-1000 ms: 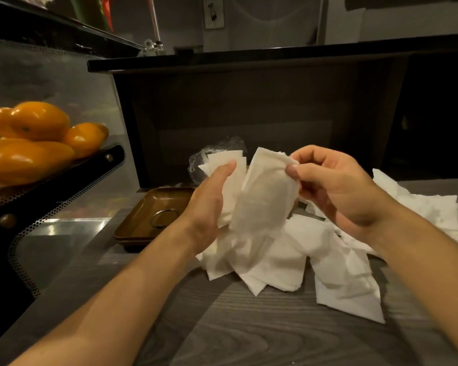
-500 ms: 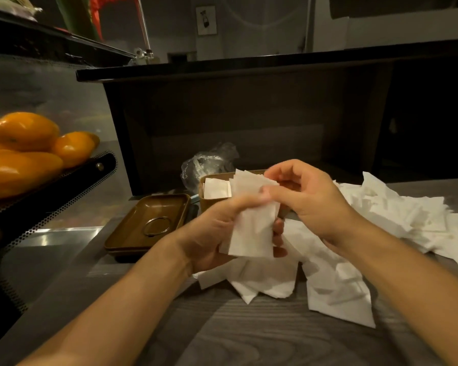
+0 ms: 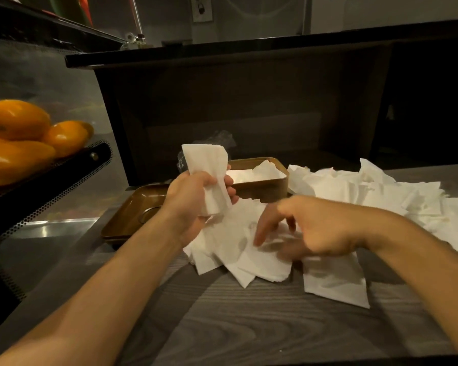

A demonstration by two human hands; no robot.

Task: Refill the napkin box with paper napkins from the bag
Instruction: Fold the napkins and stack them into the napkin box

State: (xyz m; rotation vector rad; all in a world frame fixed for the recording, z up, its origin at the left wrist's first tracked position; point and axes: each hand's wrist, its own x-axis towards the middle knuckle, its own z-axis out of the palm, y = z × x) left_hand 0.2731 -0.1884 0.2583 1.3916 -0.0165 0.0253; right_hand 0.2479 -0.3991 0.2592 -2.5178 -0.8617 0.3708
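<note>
While the left hand (image 3: pixel 193 196) grips a small stack of folded white paper napkins (image 3: pixel 209 170) just left of the brown, partly filled napkin box (image 3: pixel 259 186), the right hand (image 3: pixel 310 231), fingers spread, reaches into loose napkins (image 3: pixel 249 249) before the box; gathering appears underway, calling next for one more pinch.

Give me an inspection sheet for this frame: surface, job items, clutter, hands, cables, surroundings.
Surface: grey wood-grain counter.
Job's things: brown napkin box partly filled; loose napkins heaped in front and right; clear bag behind.
Clutter: brown tray left of the box.
Hands: left hand grips a napkin stack; right hand open over the heap, blurred.
Cables: nothing seen.
Surroundings: orange fruit left; dark raised counter behind.
</note>
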